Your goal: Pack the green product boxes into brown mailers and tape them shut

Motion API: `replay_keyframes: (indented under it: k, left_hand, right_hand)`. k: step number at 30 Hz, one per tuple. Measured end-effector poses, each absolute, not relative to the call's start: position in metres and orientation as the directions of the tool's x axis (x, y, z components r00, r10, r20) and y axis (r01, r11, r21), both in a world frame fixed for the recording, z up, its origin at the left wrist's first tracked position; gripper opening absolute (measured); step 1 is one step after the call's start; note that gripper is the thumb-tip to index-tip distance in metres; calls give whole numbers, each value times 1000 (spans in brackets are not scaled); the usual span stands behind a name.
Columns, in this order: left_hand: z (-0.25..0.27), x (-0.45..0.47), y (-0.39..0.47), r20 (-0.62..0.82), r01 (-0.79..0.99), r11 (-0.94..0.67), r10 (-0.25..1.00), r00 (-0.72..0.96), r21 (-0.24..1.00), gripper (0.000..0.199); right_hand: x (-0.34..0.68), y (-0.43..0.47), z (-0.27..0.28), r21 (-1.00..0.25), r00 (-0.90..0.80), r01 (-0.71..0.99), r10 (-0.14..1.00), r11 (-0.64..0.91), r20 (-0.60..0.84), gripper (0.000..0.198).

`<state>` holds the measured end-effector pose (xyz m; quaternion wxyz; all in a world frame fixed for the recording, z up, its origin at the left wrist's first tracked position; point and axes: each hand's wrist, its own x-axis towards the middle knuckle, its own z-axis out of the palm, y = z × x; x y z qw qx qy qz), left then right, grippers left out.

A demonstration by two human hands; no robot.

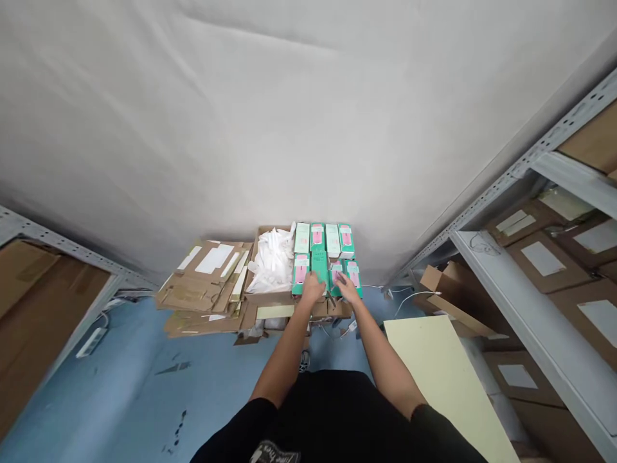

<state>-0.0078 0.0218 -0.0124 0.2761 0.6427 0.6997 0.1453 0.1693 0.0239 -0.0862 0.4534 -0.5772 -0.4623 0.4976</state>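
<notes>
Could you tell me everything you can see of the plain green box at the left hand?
The green box is a narrow carton, seemingly of thin printed card. The face in view is almost all green, with small marks, too fine to read, towards its far end. No opening shows. Its long side runs away from the person, in the near row, just right of a pink-pictured box. The left hand seems to touch its near end, hiding part of it.

Lt-gray wall [308, 128], blue flr [130, 386], metal shelving [530, 321] L & R.
</notes>
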Motion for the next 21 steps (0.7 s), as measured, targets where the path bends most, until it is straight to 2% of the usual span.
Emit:
replay_keyframes:
  k: [3,7,10,15,21]
  left_hand:
    - [-13,-14,34,-279,833,162,960,-10,529,44]
    - [-14,-16,45,-398,867,137,914,76,480,36]
    - [-19,-14,42,-341,842,69,930,141,535,36]
    - [-29,-14,29,-167,672,3,969,180,741,41]
    - [-18,-26,19,-88,622,-2,990,114,783,51]
  right_hand:
    - [153,32,-94,-958,111,30,954,-285,-280,59]
    - [140,35,-96,-969,84,37,967,-245,-241,50]
    - [132,36,-92,-975,84,41,973,-220,-216,51]
    - [127,36,-78,-970,61,-32,968,-242,-244,52]
    - [126,29,-48,-953,-19,-150,965,-263,-263,54]
